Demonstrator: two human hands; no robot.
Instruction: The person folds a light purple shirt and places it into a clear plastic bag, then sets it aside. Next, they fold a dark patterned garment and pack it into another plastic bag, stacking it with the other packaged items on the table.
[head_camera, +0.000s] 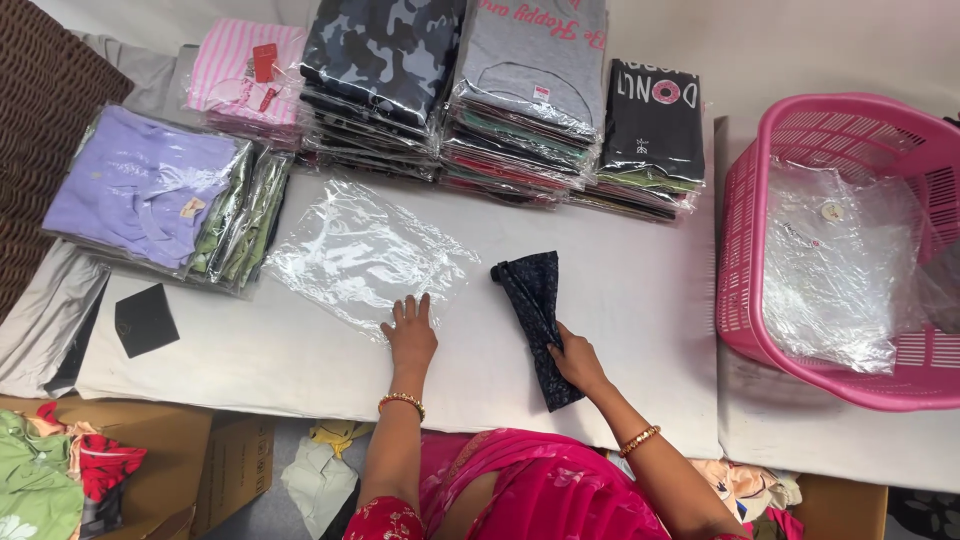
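Note:
My left hand (411, 331) lies flat, fingers spread, on the near corner of an empty clear plastic bag (365, 253) spread on the white table (250, 350). To its right, my right hand (574, 358) grips a folded dark patterned garment (536, 306) that lies as a narrow strip on the table. The garment is apart from the bag, with a small gap between them.
Stacks of bagged folded shirts (520, 100) line the table's far side, with a lilac bagged stack (150, 190) at left. A pink plastic basket (745, 220) holding clear bags stands at right. A dark card piece (146, 320) lies near left. Cardboard boxes (215, 455) with clothes sit below.

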